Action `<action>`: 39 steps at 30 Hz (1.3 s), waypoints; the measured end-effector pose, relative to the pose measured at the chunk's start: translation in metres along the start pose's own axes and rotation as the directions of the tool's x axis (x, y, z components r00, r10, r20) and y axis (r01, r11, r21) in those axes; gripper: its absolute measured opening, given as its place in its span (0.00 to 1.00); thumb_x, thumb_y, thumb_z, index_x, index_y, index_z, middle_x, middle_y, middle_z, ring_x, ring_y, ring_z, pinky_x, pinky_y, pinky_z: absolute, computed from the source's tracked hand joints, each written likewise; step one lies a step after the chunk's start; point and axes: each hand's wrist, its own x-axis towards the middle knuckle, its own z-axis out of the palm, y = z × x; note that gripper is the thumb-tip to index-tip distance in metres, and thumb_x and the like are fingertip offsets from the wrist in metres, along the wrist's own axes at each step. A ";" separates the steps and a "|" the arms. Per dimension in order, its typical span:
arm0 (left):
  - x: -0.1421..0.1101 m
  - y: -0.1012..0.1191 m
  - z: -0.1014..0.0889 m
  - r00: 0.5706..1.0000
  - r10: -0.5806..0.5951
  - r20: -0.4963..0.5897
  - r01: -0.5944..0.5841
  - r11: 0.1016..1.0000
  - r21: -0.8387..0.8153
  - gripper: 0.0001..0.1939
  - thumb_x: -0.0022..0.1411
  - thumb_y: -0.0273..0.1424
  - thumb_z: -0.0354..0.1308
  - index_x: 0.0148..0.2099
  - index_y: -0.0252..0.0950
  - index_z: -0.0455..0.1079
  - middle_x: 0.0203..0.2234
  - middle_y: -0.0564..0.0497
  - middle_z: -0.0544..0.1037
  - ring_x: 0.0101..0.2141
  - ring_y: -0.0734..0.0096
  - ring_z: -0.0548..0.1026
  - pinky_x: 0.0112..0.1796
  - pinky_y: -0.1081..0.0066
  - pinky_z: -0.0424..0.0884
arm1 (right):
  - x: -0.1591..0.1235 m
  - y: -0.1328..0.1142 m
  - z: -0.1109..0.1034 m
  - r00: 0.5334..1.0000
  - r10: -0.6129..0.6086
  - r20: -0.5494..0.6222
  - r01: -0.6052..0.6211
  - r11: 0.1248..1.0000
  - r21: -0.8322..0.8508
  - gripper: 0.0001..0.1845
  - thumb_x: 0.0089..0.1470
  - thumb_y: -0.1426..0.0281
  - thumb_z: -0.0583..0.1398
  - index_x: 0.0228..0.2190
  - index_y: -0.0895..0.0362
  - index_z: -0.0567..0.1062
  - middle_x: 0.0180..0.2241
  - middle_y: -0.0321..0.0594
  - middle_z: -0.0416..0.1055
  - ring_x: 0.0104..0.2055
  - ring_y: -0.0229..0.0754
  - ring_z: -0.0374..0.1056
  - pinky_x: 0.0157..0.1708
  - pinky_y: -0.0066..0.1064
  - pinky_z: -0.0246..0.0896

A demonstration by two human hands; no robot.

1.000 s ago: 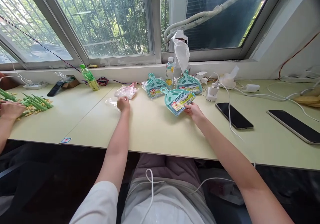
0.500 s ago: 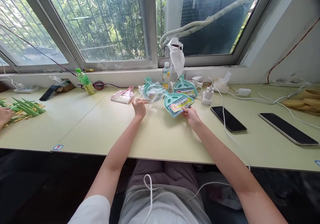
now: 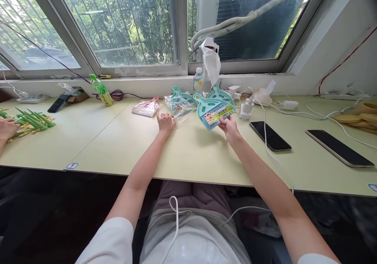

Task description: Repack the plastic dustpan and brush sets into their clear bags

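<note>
Right of the left hand [image 3: 166, 124], grip unclear, the right hand [image 3: 229, 128] pinches a dustpan set [image 3: 214, 112], handle slanting away leftward.

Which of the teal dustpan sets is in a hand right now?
The frontmost teal plastic dustpan set with blue bristles, its lower right edge gripped by the right hand; the other teal dustpan sets sit farther back.

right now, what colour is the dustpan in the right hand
The dustpan in the right hand is teal green; the head view shows it best.
</note>
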 end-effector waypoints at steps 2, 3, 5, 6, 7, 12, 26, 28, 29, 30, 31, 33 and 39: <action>0.002 -0.003 -0.002 1.000 -0.003 -0.019 0.003 1.000 0.003 0.15 0.64 0.33 0.50 0.40 0.37 0.78 0.41 0.42 0.80 0.51 0.52 0.71 0.65 0.50 0.47 | -0.001 -0.001 0.001 1.000 -0.006 0.023 0.006 1.000 -0.010 0.11 0.53 0.80 0.59 0.37 0.53 0.72 0.36 0.32 0.79 0.33 0.33 0.76 0.41 0.25 0.73; 0.003 -0.005 -0.003 0.999 -0.014 -0.041 0.014 1.000 -0.001 0.15 0.64 0.32 0.49 0.39 0.37 0.78 0.40 0.41 0.80 0.50 0.52 0.71 0.64 0.50 0.50 | -0.001 -0.001 0.002 0.999 -0.001 0.039 0.001 1.000 -0.019 0.11 0.53 0.79 0.60 0.37 0.53 0.72 0.35 0.32 0.79 0.33 0.33 0.76 0.42 0.26 0.73; 0.004 -0.008 -0.004 0.994 -0.038 -0.103 0.035 0.999 -0.031 0.15 0.65 0.32 0.48 0.37 0.37 0.77 0.39 0.40 0.79 0.49 0.52 0.72 0.61 0.51 0.54 | -0.002 0.001 0.004 0.996 0.023 0.082 -0.019 0.999 -0.048 0.12 0.53 0.79 0.60 0.38 0.53 0.72 0.34 0.33 0.79 0.32 0.34 0.76 0.43 0.28 0.74; 0.005 -0.010 -0.005 0.990 -0.046 -0.134 0.039 0.998 -0.053 0.15 0.65 0.32 0.48 0.38 0.37 0.77 0.38 0.40 0.79 0.48 0.52 0.72 0.60 0.51 0.55 | -0.002 0.001 0.005 0.994 0.036 0.105 -0.029 0.997 -0.068 0.12 0.52 0.80 0.61 0.38 0.54 0.73 0.34 0.33 0.79 0.31 0.34 0.76 0.43 0.29 0.74; 0.005 -0.011 -0.006 0.986 -0.050 -0.160 0.038 0.996 -0.074 0.15 0.66 0.32 0.48 0.38 0.37 0.77 0.38 0.40 0.79 0.48 0.52 0.71 0.60 0.51 0.56 | -0.003 0.002 0.006 0.991 0.047 0.129 -0.035 0.995 -0.090 0.13 0.52 0.80 0.61 0.38 0.54 0.73 0.33 0.34 0.79 0.30 0.35 0.76 0.44 0.31 0.74; 0.001 -0.006 -0.013 0.968 -0.052 -0.246 0.015 0.989 -0.150 0.16 0.68 0.33 0.46 0.41 0.40 0.76 0.40 0.41 0.78 0.51 0.52 0.69 0.63 0.50 0.51 | -0.006 0.005 0.012 0.970 0.066 0.235 -0.025 0.984 -0.175 0.13 0.48 0.81 0.64 0.37 0.56 0.75 0.30 0.37 0.80 0.32 0.40 0.77 0.48 0.39 0.74; -0.006 0.015 -0.034 0.951 -0.028 -0.308 -0.061 0.959 -0.277 0.16 0.69 0.34 0.46 0.46 0.44 0.76 0.48 0.44 0.76 0.58 0.55 0.65 0.68 0.49 0.41 | -0.005 0.008 0.010 0.994 0.065 0.084 -0.048 0.982 -0.182 0.13 0.50 0.83 0.62 0.37 0.57 0.74 0.29 0.36 0.79 0.31 0.39 0.77 0.46 0.37 0.76; -0.009 0.020 -0.036 0.951 -0.018 -0.309 -0.074 0.956 -0.284 0.15 0.69 0.36 0.47 0.45 0.45 0.76 0.48 0.45 0.76 0.59 0.55 0.64 0.68 0.48 0.39 | -0.008 0.010 0.014 0.986 0.074 0.152 -0.051 0.987 -0.151 0.13 0.50 0.82 0.63 0.37 0.57 0.74 0.30 0.37 0.79 0.33 0.40 0.78 0.47 0.37 0.75; -0.010 0.023 -0.037 0.951 -0.012 -0.310 -0.085 0.952 -0.295 0.15 0.70 0.36 0.47 0.45 0.45 0.76 0.48 0.46 0.76 0.59 0.56 0.64 0.68 0.48 0.38 | -0.009 0.011 0.015 0.980 0.079 0.183 -0.055 0.990 -0.132 0.13 0.49 0.81 0.64 0.37 0.57 0.74 0.30 0.38 0.80 0.34 0.41 0.78 0.48 0.37 0.74; -0.012 0.026 -0.038 0.950 -0.005 -0.312 -0.098 0.944 -0.315 0.15 0.70 0.37 0.47 0.45 0.45 0.76 0.49 0.46 0.75 0.60 0.57 0.64 0.68 0.49 0.38 | -0.011 0.012 0.017 0.974 0.081 0.210 -0.058 0.992 -0.112 0.13 0.48 0.80 0.65 0.37 0.57 0.75 0.31 0.38 0.80 0.34 0.41 0.78 0.48 0.38 0.74; -0.014 0.030 -0.039 0.948 -0.004 -0.317 -0.111 0.933 -0.343 0.15 0.70 0.37 0.47 0.47 0.45 0.75 0.51 0.45 0.74 0.61 0.57 0.63 0.69 0.49 0.40 | -0.013 0.013 0.019 0.969 0.079 0.235 -0.059 0.994 -0.092 0.14 0.48 0.79 0.66 0.37 0.57 0.75 0.31 0.38 0.80 0.35 0.41 0.78 0.49 0.38 0.73; -0.017 0.038 -0.040 0.931 -0.060 -0.360 -0.098 0.909 -0.405 0.15 0.69 0.38 0.49 0.54 0.43 0.71 0.59 0.43 0.67 0.65 0.58 0.58 0.68 0.51 0.45 | -0.016 0.015 0.022 0.962 0.063 0.266 -0.049 0.997 -0.062 0.15 0.46 0.77 0.68 0.37 0.56 0.75 0.32 0.38 0.80 0.35 0.41 0.78 0.49 0.39 0.73; -0.006 0.046 -0.039 0.770 -0.575 -0.276 0.165 0.598 -0.785 0.35 0.70 0.40 0.47 0.72 0.44 0.35 0.71 0.39 0.42 0.69 0.64 0.53 0.63 0.60 0.62 | -0.020 0.015 0.024 0.965 0.006 0.264 0.002 1.000 -0.030 0.20 0.40 0.70 0.73 0.36 0.55 0.74 0.32 0.37 0.80 0.37 0.43 0.78 0.49 0.39 0.73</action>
